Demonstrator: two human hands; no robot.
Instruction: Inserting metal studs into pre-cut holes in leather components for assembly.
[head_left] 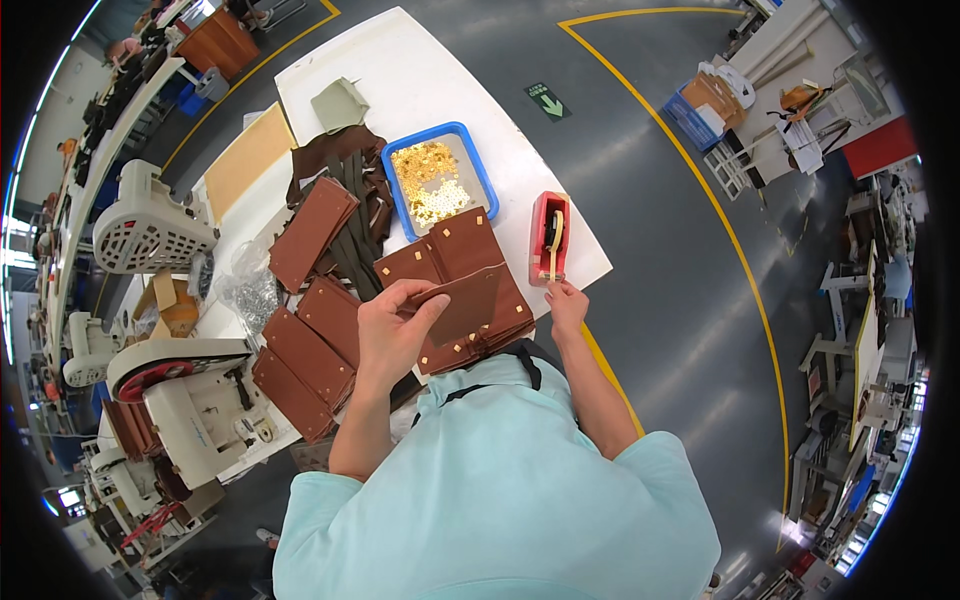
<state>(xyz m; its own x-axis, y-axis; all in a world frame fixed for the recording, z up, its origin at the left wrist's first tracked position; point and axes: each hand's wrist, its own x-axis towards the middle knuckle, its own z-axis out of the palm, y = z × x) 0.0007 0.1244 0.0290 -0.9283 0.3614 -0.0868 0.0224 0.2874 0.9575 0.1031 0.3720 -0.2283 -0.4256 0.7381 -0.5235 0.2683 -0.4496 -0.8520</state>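
Observation:
My left hand (392, 328) pinches the edge of a brown leather panel (465, 308), tilted above a stack of brown leather pieces (468, 243) with small gold-coloured fittings. On the right, my right hand (568, 305) is at the near end of a red tape dispenser (540, 232). Its thumb and fingers are closed on the end of the tape (554, 262), which runs from the roll. Beyond the leather stack sits a blue-rimmed tray (466, 130) with many small gold-coloured metal pieces (424, 162) in it.
More brown leather panels (312, 232) lie left of the stack, beside dark strips (350, 215) and a clear plastic bag (252, 285). A white sewing machine (195, 430) stands at the left. The white table's (575, 255) right edge borders the grey floor.

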